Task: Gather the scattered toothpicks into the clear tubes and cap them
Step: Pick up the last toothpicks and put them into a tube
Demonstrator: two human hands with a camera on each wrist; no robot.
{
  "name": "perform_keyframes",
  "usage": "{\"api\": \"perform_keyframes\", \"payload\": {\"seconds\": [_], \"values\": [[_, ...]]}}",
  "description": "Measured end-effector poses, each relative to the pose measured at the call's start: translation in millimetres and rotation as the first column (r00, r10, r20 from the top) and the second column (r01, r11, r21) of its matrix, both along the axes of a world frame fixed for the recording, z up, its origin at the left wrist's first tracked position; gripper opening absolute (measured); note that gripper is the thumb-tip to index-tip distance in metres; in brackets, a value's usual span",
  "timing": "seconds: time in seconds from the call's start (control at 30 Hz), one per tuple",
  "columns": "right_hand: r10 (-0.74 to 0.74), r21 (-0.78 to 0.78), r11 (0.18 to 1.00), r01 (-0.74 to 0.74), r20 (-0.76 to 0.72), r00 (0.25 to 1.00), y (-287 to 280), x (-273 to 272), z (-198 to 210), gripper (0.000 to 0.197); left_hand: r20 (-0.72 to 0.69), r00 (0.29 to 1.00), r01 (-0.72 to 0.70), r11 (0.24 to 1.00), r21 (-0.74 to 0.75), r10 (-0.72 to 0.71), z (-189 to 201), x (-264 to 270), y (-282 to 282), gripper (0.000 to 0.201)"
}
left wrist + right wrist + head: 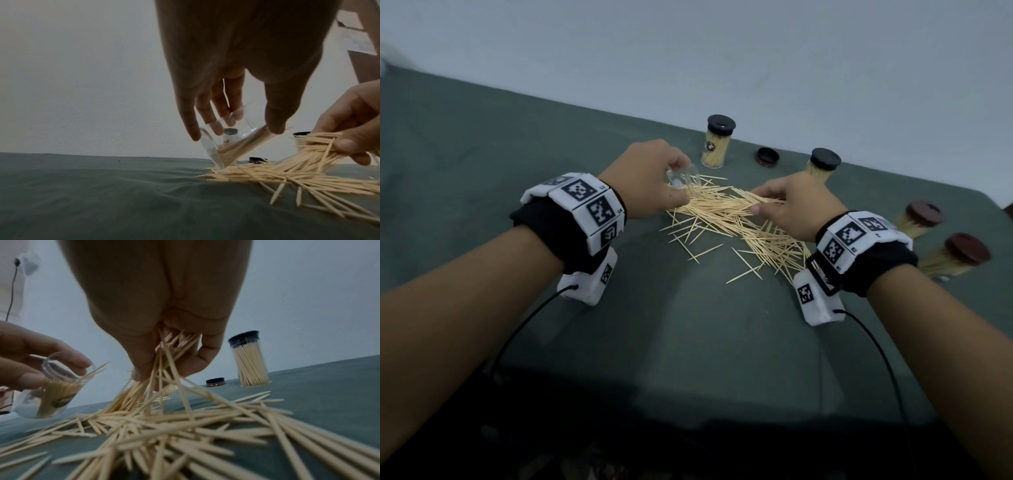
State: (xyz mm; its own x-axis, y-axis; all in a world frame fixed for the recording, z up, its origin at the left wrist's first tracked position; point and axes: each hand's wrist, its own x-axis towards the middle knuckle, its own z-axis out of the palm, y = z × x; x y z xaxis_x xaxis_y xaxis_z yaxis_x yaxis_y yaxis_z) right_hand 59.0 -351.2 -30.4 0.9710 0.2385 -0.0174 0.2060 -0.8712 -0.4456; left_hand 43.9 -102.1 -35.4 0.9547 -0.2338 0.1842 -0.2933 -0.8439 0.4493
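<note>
We hold a clear tube (232,142) tilted in our left hand (650,178), fingers curled round it, its mouth facing our right hand (796,205); it is partly filled. Our right hand pinches a bundle of toothpicks (164,363) lifted from the loose pile (739,226) lying between and below both hands on the green tabletop (688,342). Beyond our hands stand capped full tubes (717,142) and a spare cap (767,157). We judge the filling step underway; next the bundle must be aligned and slid into the tube's mouth.
</note>
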Motion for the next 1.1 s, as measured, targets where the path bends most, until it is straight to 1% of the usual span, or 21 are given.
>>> {"api": "perform_keyframes", "payload": {"seconds": [0.07,0.2,0.23,0.37,0.57,0.9,1.0,1.1], "values": [[0.0,0.025,1.0,-0.001,0.023,1.0,-3,0,2,0.017,0.005,1.0,0.001,1.0,-0.002,-0.001,0,-1,-1,0.05],[-0.003,0.071,0.997,-0.001,0.066,0.998,-6,1,5,0.029,0.012,1.0,0.004,1.0,0.006,-0.004,0,-2,-2,0.05],[-0.007,0.095,0.995,0.0,0.072,0.997,-6,1,6,0.028,0.012,1.0,0.003,1.0,0.01,-0.003,0,-2,-2,0.05],[-0.005,0.152,0.988,-0.008,0.085,0.996,-4,1,10,0.014,0.023,1.0,0.002,1.0,0.016,-0.002,0,-1,-1,0.049],[-0.004,0.208,0.978,-0.023,0.127,0.992,-1,-2,14,0.018,0.015,1.0,0.024,1.0,0.016,-0.024,-1,-2,-2,0.05],[-0.034,0.411,0.911,-0.026,0.136,0.99,7,-3,18,0.014,0.0,1.0,0.028,0.999,0.026,-0.028,0,-3,-4,0.05],[-0.008,0.422,0.905,-0.056,0.148,0.989,14,-4,15,0.016,0.012,1.0,0.024,0.999,0.027,-0.025,0,-2,-4,0.05],[0.034,0.402,0.911,-0.093,0.151,0.988,20,-8,10,0.018,0.038,0.999,0.01,1.0,-0.001,-0.01,0,-2,-4,0.052]]}}
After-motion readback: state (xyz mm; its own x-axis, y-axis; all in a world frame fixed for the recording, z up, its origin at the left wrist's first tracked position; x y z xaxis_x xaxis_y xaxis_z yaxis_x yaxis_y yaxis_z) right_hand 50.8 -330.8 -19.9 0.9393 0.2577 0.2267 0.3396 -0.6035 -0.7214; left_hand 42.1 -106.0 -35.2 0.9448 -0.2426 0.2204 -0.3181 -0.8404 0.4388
